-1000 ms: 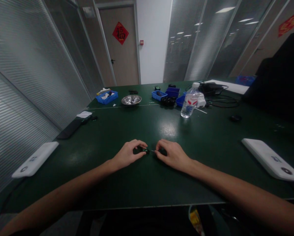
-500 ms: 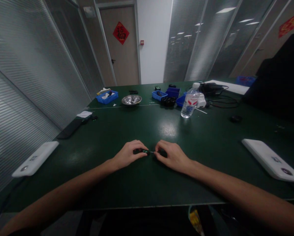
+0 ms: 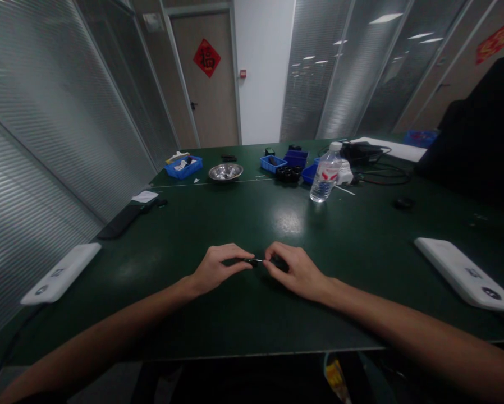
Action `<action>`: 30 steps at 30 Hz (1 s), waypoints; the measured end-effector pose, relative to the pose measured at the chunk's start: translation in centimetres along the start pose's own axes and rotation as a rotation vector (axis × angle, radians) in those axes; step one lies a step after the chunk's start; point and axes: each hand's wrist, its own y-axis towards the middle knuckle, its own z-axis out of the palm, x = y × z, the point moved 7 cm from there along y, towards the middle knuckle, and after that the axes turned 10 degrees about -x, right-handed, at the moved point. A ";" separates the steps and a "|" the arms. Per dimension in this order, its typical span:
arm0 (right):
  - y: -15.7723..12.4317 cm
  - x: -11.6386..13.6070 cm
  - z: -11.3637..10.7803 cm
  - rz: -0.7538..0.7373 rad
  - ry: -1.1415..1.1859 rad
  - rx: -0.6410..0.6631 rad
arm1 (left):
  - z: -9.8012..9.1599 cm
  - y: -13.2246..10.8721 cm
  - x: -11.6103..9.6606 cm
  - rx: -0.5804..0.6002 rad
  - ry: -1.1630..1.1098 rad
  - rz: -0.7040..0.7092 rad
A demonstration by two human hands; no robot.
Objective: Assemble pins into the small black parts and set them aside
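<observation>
My left hand [image 3: 217,269] pinches a small dark part [image 3: 251,261] between thumb and straightened fingers, just above the table's front half. Most of that part is covered by the fingertips, and its details are too small to make out. Opposite it, my right hand [image 3: 296,267] is closed around what looks like a small screwdriver [image 3: 259,260]. Its thin bright shaft points left and meets the dark part, though the exact contact is hard to see. Dark handle material shows within the curled right fingers.
The dark green table [image 3: 218,331] carries a water bottle [image 3: 325,174], a metal bowl [image 3: 225,172] and a blue tray [image 3: 184,166]. White power banks lie at the left [image 3: 62,272] and right [image 3: 466,275]. Cables and an adapter [image 3: 363,151] sit at the back right.
The dark part has turned in my left fingers: its greenish face showed before and is now hardly visible. My left fingers are straighter. My right hand stays nearly in place.
</observation>
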 end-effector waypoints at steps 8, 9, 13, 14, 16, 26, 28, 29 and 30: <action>-0.2 0.5 0.5 -0.030 -0.014 0.088 | 0.5 -0.3 -1.6 0.082 0.075 0.210; -0.3 0.7 0.6 -0.053 -0.020 0.100 | 0.7 -0.4 -1.8 0.100 0.076 0.232; -0.4 1.0 0.5 -0.047 0.042 0.031 | 0.2 -0.3 -2.6 -0.004 0.027 0.276; -0.4 1.0 0.4 -0.035 0.066 0.000 | 0.0 -0.3 -2.7 -0.041 0.011 0.276; -0.5 1.1 0.3 -0.022 0.103 -0.038 | -0.3 -0.2 -3.0 -0.092 -0.015 0.271; -0.4 1.6 0.7 -0.094 -0.093 0.148 | 0.9 -0.1 -2.5 0.104 0.039 0.185; -0.5 1.6 0.7 -0.067 -0.055 0.124 | 0.8 -0.1 -2.5 0.085 0.027 0.180; -0.5 1.5 0.6 -0.052 -0.028 0.101 | 0.6 -0.1 -2.5 0.061 0.013 0.181; -0.5 1.5 0.5 -0.036 0.000 0.073 | 0.4 0.0 -2.6 0.034 -0.004 0.183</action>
